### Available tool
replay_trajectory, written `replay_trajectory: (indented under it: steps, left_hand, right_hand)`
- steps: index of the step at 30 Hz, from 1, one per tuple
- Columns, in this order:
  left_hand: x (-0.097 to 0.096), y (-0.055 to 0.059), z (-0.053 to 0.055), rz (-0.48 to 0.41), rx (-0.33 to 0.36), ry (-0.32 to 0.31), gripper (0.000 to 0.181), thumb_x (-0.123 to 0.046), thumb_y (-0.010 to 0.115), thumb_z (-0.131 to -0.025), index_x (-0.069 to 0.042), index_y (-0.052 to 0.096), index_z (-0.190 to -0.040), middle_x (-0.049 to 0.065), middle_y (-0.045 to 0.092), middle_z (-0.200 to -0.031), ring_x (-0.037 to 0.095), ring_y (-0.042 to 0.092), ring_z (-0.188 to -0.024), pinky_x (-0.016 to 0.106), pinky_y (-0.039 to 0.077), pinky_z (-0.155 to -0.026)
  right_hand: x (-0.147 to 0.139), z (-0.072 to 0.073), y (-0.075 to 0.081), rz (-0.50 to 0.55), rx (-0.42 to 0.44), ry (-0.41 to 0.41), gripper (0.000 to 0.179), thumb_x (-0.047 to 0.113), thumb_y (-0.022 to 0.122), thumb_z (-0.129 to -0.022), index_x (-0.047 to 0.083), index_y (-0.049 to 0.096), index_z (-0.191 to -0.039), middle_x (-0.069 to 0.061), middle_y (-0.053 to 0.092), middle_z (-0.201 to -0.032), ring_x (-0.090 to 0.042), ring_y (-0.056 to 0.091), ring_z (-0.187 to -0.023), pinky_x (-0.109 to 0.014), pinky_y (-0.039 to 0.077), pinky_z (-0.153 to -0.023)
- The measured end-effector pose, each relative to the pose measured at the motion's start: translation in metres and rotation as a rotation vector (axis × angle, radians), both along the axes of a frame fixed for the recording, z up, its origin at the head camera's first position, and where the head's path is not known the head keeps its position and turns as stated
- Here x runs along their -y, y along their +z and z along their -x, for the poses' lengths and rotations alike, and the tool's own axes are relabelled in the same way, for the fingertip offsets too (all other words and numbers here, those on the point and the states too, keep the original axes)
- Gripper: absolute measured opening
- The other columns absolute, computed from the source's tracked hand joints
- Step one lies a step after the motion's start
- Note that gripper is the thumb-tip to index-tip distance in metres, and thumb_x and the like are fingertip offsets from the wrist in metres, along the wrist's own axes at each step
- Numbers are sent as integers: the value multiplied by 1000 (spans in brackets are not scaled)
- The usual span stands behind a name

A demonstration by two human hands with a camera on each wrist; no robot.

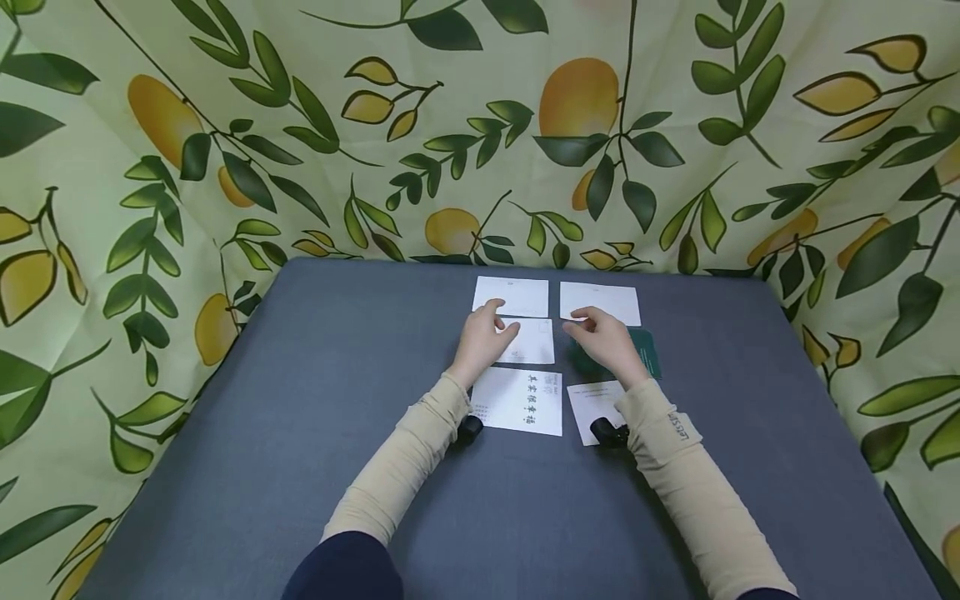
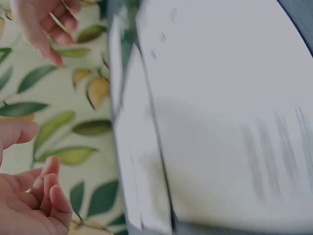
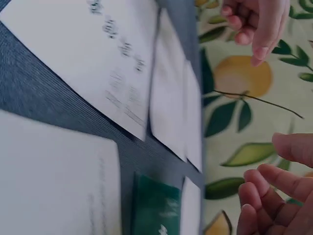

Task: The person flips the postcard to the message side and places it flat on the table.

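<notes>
Several postcard-like cards lie in two columns on the table. My left hand (image 1: 482, 340) hovers over the left column, thumb and fingers apart and loosely bent, holding nothing. Around it are a white far card (image 1: 517, 292), a white middle card (image 1: 534, 342) and a near card with large dark characters (image 1: 517, 404). My right hand (image 1: 606, 342) is above the green card (image 1: 648, 354) and partly hides it; its fingers are loosely bent around nothing. Beyond it lies another white card (image 1: 603, 302). A tilted white card (image 1: 588, 407) lies nearer, partly covered by the right wrist.
A dark grey-blue cloth (image 1: 337, 350) covers the table. Behind and beside it hangs a curtain (image 1: 480, 125) patterned with leaves and fruit. Small black devices (image 1: 609, 433) sit under the wrists, close above the nearest cards.
</notes>
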State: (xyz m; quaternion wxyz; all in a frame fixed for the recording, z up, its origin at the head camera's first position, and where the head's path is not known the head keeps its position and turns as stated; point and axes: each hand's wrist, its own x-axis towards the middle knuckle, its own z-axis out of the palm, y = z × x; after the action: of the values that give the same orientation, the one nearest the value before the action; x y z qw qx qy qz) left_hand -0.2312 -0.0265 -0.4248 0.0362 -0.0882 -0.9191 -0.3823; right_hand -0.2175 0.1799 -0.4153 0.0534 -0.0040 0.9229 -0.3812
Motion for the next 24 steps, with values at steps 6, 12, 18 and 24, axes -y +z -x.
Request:
replay_trajectory:
  steps: [6, 12, 18, 24]
  left_hand:
    - [-28, 7, -14, -168, 132, -96, 54, -26, 60, -90, -4, 44, -136, 17, 59, -118, 24, 61, -90, 24, 48, -67]
    - [-53, 3, -24, -276, 265, -171, 60, -31, 57, -91, -7, 37, -141, 16, 44, -139, 28, 52, -120, 35, 49, -92]
    - [-68, -6, -31, -385, 412, -207, 68, -31, 56, -91, -12, 25, -148, 17, 33, -149, 31, 37, -135, 45, 38, -106]
    - [-81, -15, -33, -532, 547, -226, 72, -21, 55, -91, -12, 15, -150, 16, 21, -154, 30, 24, -142, 42, 27, -114]
  right_hand:
    - [-24, -12, 10, 15, -10, -27, 51, 36, 52, -94, 3, 47, -133, -21, 57, -115, -35, 55, -104, -42, 48, -79]
    - [-50, -24, 14, 38, 16, -95, 62, 43, 50, -93, 1, 41, -137, -26, 48, -130, -41, 45, -120, -54, 42, -92]
    - [-99, -4, -46, 52, 28, -174, 79, 61, 49, -86, 11, 32, -145, -23, 35, -144, -43, 37, -127, -58, 41, -88]
    - [-134, 10, -99, 40, 90, -205, 96, 71, 47, -80, 13, 16, -150, -26, 28, -147, -47, 33, -129, -64, 34, -95]
